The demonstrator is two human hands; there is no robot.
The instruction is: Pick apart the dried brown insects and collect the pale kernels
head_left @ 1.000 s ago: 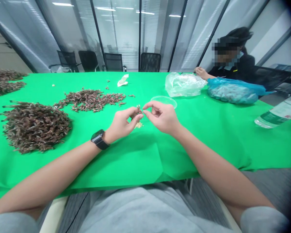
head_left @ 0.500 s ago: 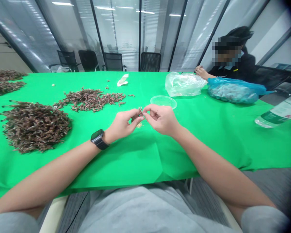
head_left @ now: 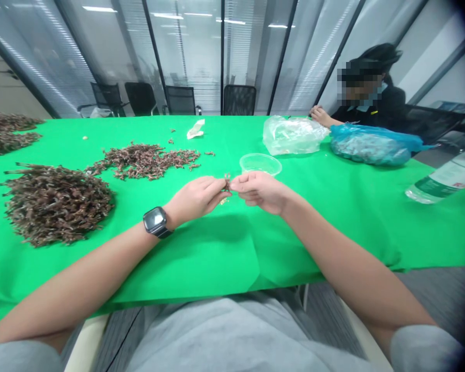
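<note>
My left hand [head_left: 196,199] and my right hand [head_left: 259,192] meet at the fingertips above the green cloth [head_left: 232,258]. Both pinch a small dried brown sprig [head_left: 227,181]. A few yellowish grains [head_left: 224,201] lie on the cloth just below my fingers, partly hidden by them. A black smartwatch [head_left: 156,222] sits on my left wrist. Left of my hands lie a large heap of dried brown sprigs [head_left: 56,204] and a looser spread of them [head_left: 145,160].
A clear plastic bowl [head_left: 260,164] stands just beyond my hands. Farther right are a clear plastic bag [head_left: 293,135], a full blue bag [head_left: 370,145] and a water bottle [head_left: 445,178]. A seated co-worker [head_left: 366,90] rests a hand [head_left: 321,115] on the table's far edge.
My hands have drawn closer, and their fingertips now meet on the sprig. My right hand has turned flatter. The yellowish grains are now mostly covered by my fingers.
</note>
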